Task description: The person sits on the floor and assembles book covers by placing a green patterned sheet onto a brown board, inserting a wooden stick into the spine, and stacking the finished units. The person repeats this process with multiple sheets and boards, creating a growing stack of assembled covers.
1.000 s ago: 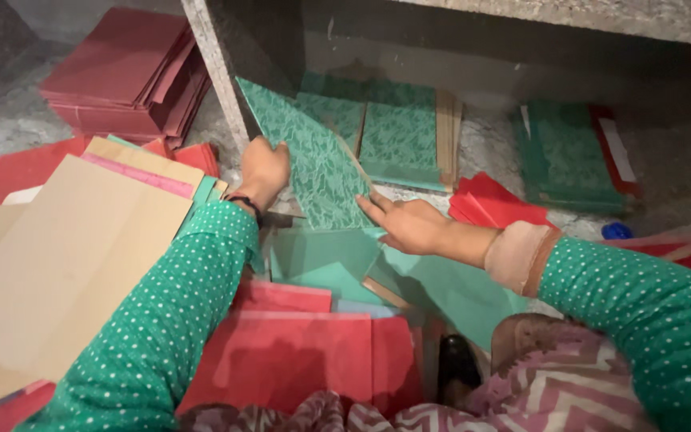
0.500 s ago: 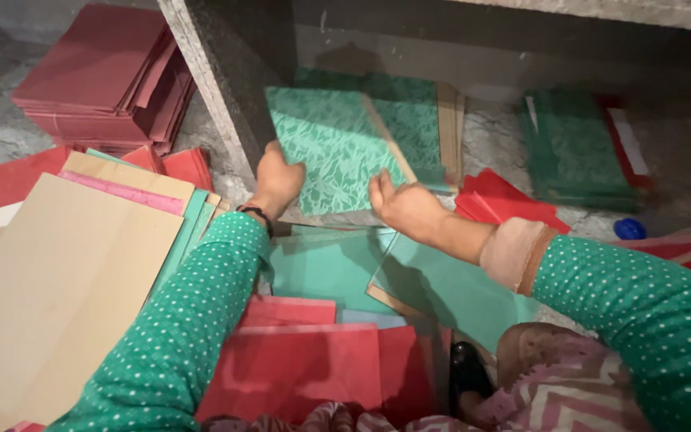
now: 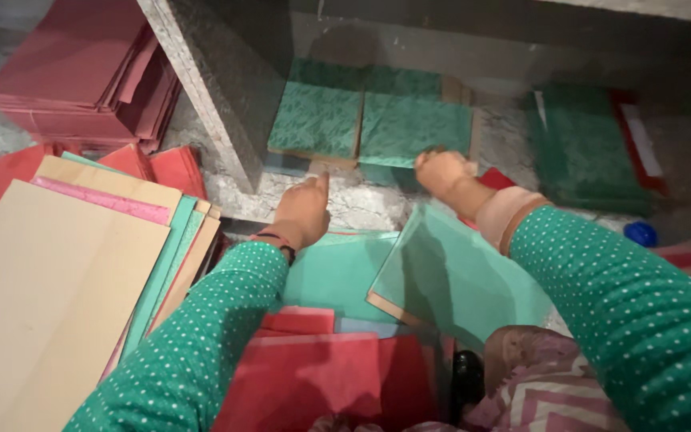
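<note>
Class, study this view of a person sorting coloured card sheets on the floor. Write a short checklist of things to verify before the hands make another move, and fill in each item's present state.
1. Green patterned sheet lies flat under the stone shelf: ok.
2. Left hand free of the sheet, nothing in its grip: ok.
3. Right hand off the sheet: cannot tell, its fingers sit at the sheet's near edge.
4. Sheet squared with the pile beneath: not ok, tan edges show beside it.
5. Plain teal sheets within reach of both hands: ok.
6. Blue cap clear of the hands: ok.
</note>
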